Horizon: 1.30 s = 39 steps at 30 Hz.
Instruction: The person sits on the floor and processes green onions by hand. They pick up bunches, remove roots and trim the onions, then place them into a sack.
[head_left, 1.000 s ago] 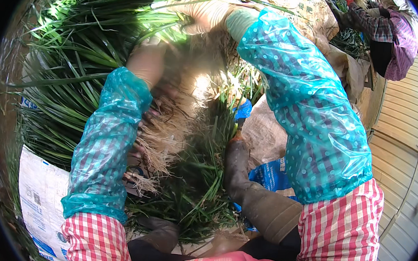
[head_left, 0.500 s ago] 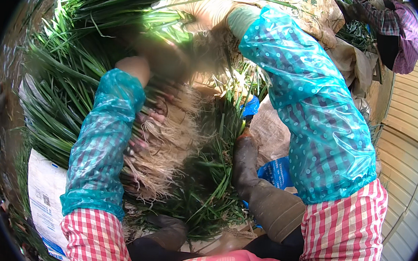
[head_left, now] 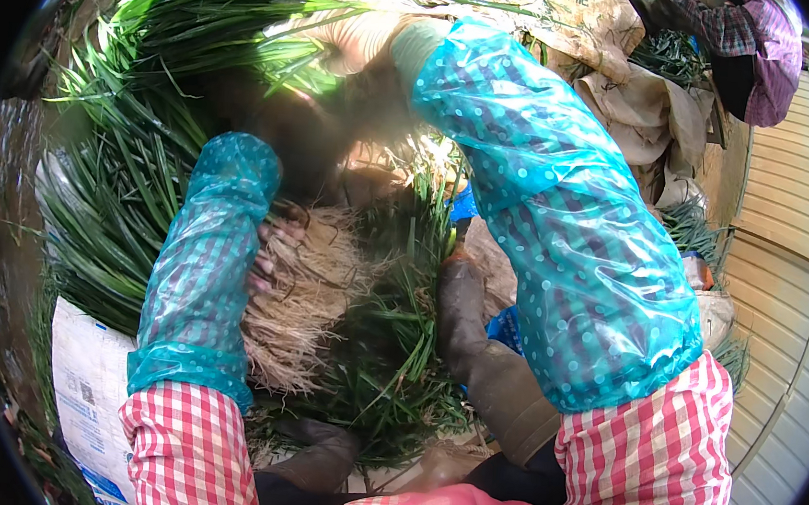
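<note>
A large pile of spring-onion-like greens (head_left: 128, 219) lies on the left, its long leaves pointing left. Their pinkish stem ends and pale stringy roots (head_left: 300, 291) face the middle. My right hand (head_left: 346, 41), in a pale glove, reaches across the top, its fingers curled around a bunch of bright green leaves (head_left: 243, 8). My left arm, in a teal plastic sleeve (head_left: 210, 226), stretches over the pile. A dark blur hides my left hand beyond the cuff, close to the leaves below my right hand.
Loose green leaves (head_left: 387, 347) litter the ground between my boots (head_left: 499, 376). A white printed sack (head_left: 89, 398) lies at lower left. Tan sacks (head_left: 637, 119) are heaped at upper right, near another person (head_left: 768, 58). A ribbed metal panel (head_left: 784, 315) stands on the right.
My right hand and arm have shifted left over the leaves. My left hand, partly showing before, is now lost in the dark blur. The view has moved slightly.
</note>
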Each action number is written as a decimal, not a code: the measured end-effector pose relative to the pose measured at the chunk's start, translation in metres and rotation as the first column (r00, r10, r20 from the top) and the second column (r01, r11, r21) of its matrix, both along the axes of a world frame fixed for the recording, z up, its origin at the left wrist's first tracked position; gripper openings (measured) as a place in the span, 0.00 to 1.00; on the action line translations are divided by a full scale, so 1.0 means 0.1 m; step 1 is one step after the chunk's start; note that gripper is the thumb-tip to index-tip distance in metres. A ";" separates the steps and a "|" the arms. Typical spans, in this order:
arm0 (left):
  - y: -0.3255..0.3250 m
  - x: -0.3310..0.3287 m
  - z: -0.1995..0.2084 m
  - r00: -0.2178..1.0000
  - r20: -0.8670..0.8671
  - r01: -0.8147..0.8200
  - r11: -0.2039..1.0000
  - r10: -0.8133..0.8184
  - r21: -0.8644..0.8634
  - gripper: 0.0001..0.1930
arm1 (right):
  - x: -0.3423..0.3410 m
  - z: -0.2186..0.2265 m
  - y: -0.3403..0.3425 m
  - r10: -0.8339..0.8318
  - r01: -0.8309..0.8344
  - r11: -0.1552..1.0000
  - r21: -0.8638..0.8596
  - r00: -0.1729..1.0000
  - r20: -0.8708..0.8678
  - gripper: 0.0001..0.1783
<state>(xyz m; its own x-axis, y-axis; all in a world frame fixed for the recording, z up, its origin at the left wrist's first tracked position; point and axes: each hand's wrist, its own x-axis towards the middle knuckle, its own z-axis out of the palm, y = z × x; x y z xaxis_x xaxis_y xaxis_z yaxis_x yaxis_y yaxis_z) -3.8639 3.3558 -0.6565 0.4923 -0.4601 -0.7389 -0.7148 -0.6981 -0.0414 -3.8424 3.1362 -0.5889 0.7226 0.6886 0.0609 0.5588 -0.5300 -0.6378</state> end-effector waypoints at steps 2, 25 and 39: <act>0.02 0.02 0.01 1.000 0.011 0.012 1.000 -0.012 -0.003 0.17 | 0.01 -0.04 0.02 0.005 -0.005 1.000 0.018 1.000 -0.005 0.39; 0.60 -0.13 -0.35 1.000 0.020 0.011 0.999 -0.011 0.042 0.18 | 0.10 -0.13 0.04 0.021 -0.026 0.999 0.043 0.992 0.123 0.39; 2.69 -1.24 1.76 0.927 0.310 -0.070 0.909 0.211 -0.410 0.10 | -0.23 -0.19 0.30 -0.188 0.126 0.905 -0.405 0.975 -0.116 0.31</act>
